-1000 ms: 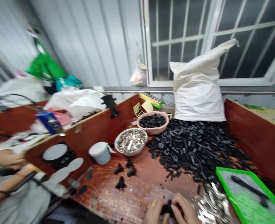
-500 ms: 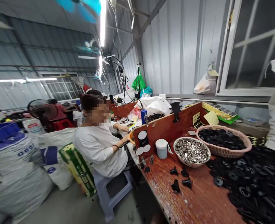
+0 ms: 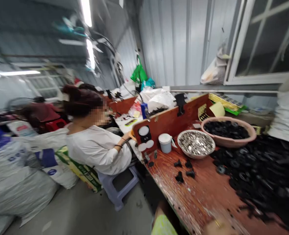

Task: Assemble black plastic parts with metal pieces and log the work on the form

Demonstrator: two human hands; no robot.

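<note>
Black fittings [image 3: 179, 177]: four flared plastic pieces lie on the tabletop [image 3: 205, 192], in front of the bowl of metal clips [image 3: 195, 156] and a little to its left, not touching it; their number and grouping match those of a second ago.
Left hand [image 3: 218, 227]: well in front of the bowl, blurred and cut by the lower edge of the view; a gold ring [image 3: 217, 223] shows, but whether the fingers grasp anything or lie loose, I cannot tell.
Right hand: out of view, so its state cannot be told.
Piece in work: the small black part that both hands held a second ago is no longer visible; whether either hand has it is unclear.
Camera swing: the view has turned left, dropping the handwork to the bottom edge or beyond.
Meaning: probably a glance aside, since the group of fittings has not grown.
Black heap [image 3: 259, 176]: loose plastic parts, right of the bowl.
Pink basket [image 3: 232, 142]: filled with black parts, just behind the bowl on its right.
Lidded tub [image 3: 165, 147]: left of the bowl, near the wooden partition [image 3: 159, 129].
Co-worker [image 3: 97, 150]: seated far left of the bowl, past the partition, on a plastic stool [image 3: 120, 192].
</note>
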